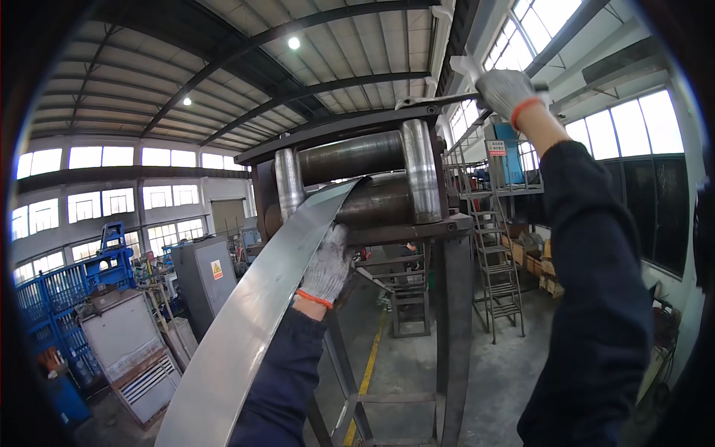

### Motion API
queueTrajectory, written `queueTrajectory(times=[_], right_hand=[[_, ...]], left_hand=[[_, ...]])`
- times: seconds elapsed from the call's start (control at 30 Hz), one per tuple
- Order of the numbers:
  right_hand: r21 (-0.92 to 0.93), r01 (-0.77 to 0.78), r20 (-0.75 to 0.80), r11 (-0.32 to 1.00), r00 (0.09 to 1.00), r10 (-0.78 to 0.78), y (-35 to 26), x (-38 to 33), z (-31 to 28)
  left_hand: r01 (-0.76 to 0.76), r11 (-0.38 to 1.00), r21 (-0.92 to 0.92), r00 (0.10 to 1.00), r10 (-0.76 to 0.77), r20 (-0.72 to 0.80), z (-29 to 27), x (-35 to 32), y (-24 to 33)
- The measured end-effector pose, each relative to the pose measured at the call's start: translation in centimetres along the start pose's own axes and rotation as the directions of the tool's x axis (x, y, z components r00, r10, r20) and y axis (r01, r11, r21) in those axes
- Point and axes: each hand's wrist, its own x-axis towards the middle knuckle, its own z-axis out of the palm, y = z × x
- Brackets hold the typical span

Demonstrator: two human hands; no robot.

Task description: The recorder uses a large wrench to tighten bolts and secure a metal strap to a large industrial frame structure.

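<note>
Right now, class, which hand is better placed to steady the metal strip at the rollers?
Left hand: it already touches the strip just before the rollers. The right hand is up on the handle.

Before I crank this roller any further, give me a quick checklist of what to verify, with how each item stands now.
1. Left hand steadying the metal strip: ok, gloved hand grips its right edge.
2. Left fingers away from the rollers: not ok, the hand sits close below the nip.
3. Right hand on the crank handle: ok, closed around it.
4. Strip entering between the rollers: ok, its end runs into the gap.
5. Strip centred between the roller collars: cannot tell.
6. Floor beyond the frame: cannot tell, partly hidden.
</note>
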Motion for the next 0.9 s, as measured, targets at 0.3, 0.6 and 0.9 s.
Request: queueTrajectory(times=[0.3, 0.6, 0.9], right_hand=[[-0.050, 0.024, -0.178, 0.998, 0.983, -0.033, 3.8, 5.6, 7.3], [-0.234, 0.058, -0.247, 0.970, 0.962, -0.117, 7.8, 5.1, -1.0], [-0.530, -0.027, -0.172, 0.848, 0.982, -0.076, -3.2, 3.9, -6.4]], left_hand=[[-0.004, 0.999, -0.041, 1.000, 0.004, 0.013, 0.3, 0.5, 1.3], [-0.024, 1.000, -0.001, 1.000, 0.024, 0.003, 1.1, 0.1, 0.7], [0.008, 0.998, 0.067, 0.997, -0.012, 0.070, 0.6, -0.3, 0.4]])
